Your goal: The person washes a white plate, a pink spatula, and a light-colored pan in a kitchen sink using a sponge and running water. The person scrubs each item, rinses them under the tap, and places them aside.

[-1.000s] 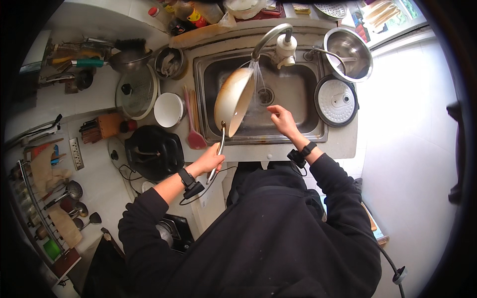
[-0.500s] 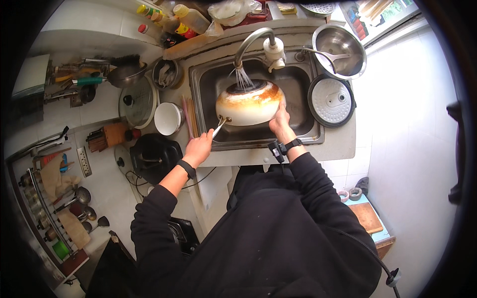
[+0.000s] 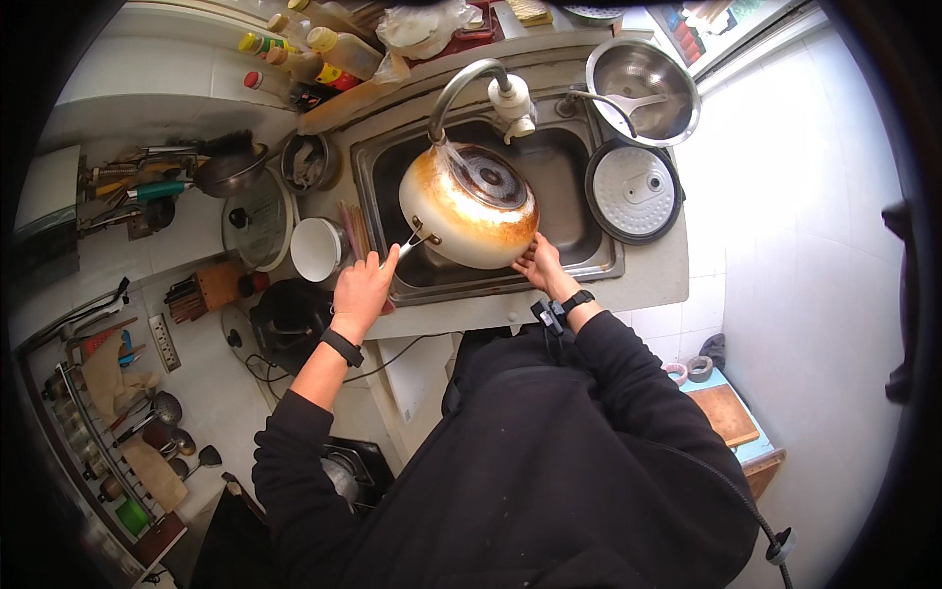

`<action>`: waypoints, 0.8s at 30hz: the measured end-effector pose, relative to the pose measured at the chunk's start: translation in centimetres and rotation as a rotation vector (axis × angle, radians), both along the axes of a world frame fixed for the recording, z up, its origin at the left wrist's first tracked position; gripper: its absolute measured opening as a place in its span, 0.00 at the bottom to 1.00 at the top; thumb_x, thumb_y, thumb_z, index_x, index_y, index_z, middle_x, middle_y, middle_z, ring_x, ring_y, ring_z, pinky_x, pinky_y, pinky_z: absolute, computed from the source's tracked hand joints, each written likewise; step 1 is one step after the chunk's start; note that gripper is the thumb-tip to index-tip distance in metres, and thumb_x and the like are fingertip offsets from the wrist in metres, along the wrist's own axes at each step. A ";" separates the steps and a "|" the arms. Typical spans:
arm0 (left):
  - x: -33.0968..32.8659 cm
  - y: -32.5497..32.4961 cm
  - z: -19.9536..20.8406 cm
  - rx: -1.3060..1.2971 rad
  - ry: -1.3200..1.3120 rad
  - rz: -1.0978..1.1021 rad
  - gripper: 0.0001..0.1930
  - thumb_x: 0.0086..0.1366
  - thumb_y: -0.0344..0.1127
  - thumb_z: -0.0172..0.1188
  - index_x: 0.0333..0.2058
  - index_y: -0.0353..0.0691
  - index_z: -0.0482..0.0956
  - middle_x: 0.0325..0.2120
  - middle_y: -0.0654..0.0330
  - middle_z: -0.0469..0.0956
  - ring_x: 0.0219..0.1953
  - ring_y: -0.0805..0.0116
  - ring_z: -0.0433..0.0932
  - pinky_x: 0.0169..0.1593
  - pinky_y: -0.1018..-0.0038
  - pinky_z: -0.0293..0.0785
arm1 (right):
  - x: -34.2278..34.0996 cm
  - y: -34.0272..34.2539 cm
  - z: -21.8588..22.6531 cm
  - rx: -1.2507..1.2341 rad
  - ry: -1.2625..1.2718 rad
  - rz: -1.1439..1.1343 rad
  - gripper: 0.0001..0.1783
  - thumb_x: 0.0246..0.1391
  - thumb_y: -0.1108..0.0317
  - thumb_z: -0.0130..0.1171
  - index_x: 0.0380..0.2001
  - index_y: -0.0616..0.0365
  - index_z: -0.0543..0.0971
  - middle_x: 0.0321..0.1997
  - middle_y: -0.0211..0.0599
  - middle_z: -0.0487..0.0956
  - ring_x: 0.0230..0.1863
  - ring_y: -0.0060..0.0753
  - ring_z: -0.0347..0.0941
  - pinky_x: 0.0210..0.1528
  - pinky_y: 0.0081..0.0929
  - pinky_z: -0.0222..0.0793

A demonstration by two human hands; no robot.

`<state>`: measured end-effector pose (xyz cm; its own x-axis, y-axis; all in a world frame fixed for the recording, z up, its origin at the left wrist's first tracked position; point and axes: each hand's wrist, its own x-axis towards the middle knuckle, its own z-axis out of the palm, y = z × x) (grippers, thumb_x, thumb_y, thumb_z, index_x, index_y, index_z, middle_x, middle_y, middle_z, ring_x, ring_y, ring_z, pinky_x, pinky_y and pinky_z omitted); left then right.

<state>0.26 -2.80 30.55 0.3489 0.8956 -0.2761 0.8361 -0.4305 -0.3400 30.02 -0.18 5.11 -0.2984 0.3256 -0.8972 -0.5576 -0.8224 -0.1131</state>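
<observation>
A white pan (image 3: 432, 211) with a scorched brown outside is tilted over the sink (image 3: 564, 172), its dark ringed base turned up and toward the right. My left hand (image 3: 363, 290) is closed around its handle, with the index finger stretched along it. At the near right edge of the pan, my right hand (image 3: 542, 267) grips it with bent fingers; some fingertips are hidden beneath. Water from the curved faucet (image 3: 459, 80) runs onto the far side of the pan. The pan's inside is out of sight.
Right of the sink are a steel colander (image 3: 677, 79) holding a pale ladle and a round perforated lid (image 3: 633, 191). To the left stand a white bowl (image 3: 316, 247), a small metal pot (image 3: 310, 162) and a glass lid (image 3: 257, 218). Bottles (image 3: 343, 51) crowd the far ledge.
The pan has tipped so more of its base shows, and it has shifted left in view. Water now strikes its far upper side rather than the base. Both hands still hold it.
</observation>
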 end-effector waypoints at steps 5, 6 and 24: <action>1.1 -0.1 1.0 -0.013 -0.038 -0.017 0.30 0.58 0.29 0.57 0.61 0.54 0.73 0.26 0.62 0.69 0.26 0.67 0.77 0.29 0.72 0.76 | 2.1 -1.1 0.0 0.014 0.021 0.010 0.30 0.70 0.45 0.42 0.56 0.62 0.70 0.55 0.47 0.74 0.52 0.44 0.72 0.59 0.44 0.68; 1.2 -0.5 1.1 -0.020 -0.044 -0.008 0.30 0.58 0.29 0.57 0.61 0.54 0.73 0.26 0.62 0.69 0.26 0.67 0.77 0.30 0.71 0.76 | 2.5 -1.2 0.1 -0.010 0.015 0.005 0.28 0.70 0.45 0.41 0.55 0.59 0.71 0.53 0.46 0.75 0.50 0.43 0.73 0.57 0.43 0.70; -0.4 -13.6 -5.1 -0.295 -0.975 0.975 0.19 0.63 0.31 0.57 0.54 0.42 0.73 0.24 0.57 0.78 0.26 0.58 0.80 0.30 0.65 0.74 | 3.5 12.3 8.5 0.691 0.004 0.358 0.18 0.68 0.60 0.54 0.54 0.59 0.75 0.41 0.33 0.80 0.42 0.27 0.80 0.46 0.26 0.78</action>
